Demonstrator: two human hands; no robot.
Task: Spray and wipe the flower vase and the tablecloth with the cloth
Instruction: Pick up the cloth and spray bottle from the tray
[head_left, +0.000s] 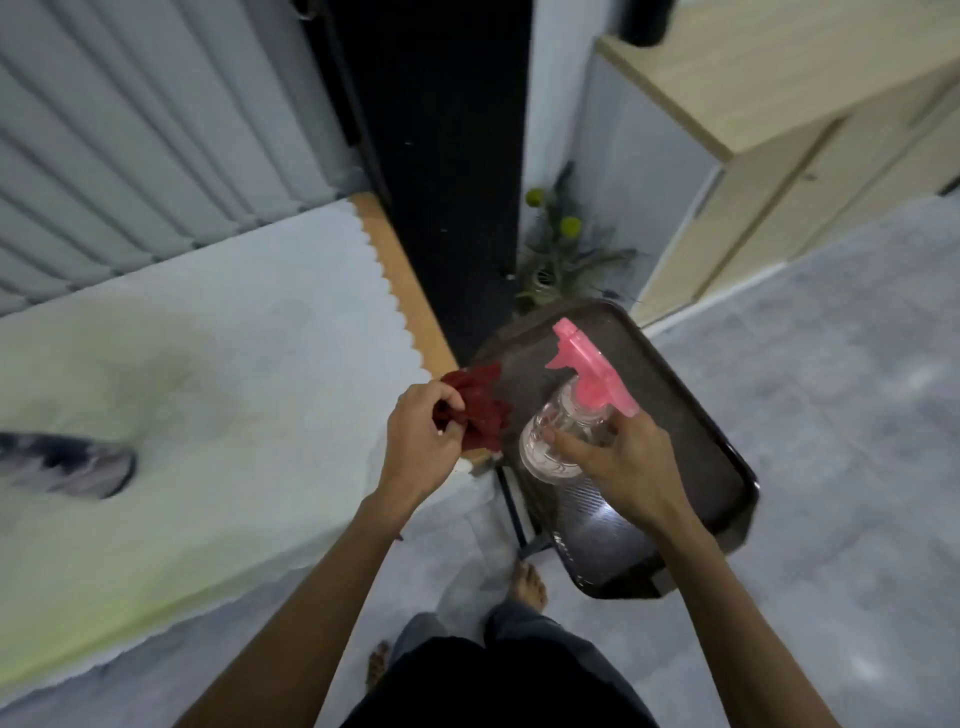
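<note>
Left hand (418, 441) clutches the cloth (475, 405); right hand (618, 462) grips the bottle (558, 436) over the tray (701, 441); vase (545, 283) at 12 o'clock, easily toppled when wiped

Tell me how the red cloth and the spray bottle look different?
The cloth is dark red, soft and scrunched up; the spray bottle is clear and hard with a pink top. The left hand holds the cloth over the table's corner; the right hand holds the bottle over the dark tray. Both are gripped in hands.
</note>
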